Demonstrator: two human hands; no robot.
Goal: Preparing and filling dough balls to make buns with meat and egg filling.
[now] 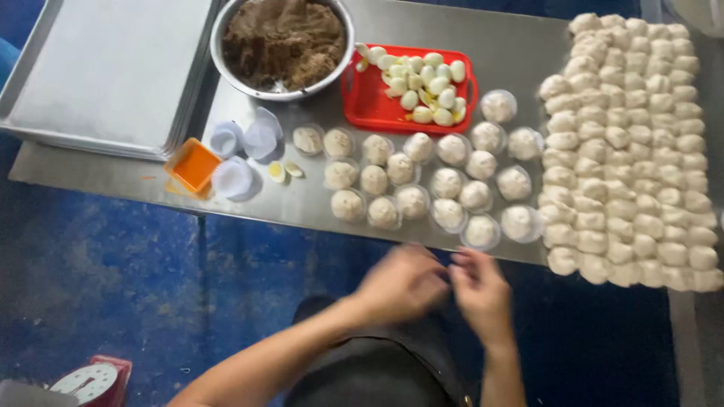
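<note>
In the head view, the left hand [400, 285] and the right hand [483, 290] meet at lower centre of the frame, just below the near edge of the steel counter [513, 53]. Motion blur hides the fingers, so whether either grip is spread or pinching something cannot be told; if a piece of dough sits between them, it is not visible. Nearest, on the counter just above the hands, lie round dough balls in paper cups [422, 181], with a large block of bare dough pieces [633, 151] at the right. Such dough looks soft, light and slightly sticky, likely to dent under pressure, so it is best cupped from the sides or lifted by its paper. Further up are a red tray of egg pieces [411, 87], a metal bowl of brown filling [283, 44], an orange container [193, 166] and a steel baking tray [105, 68] at upper left.
</note>
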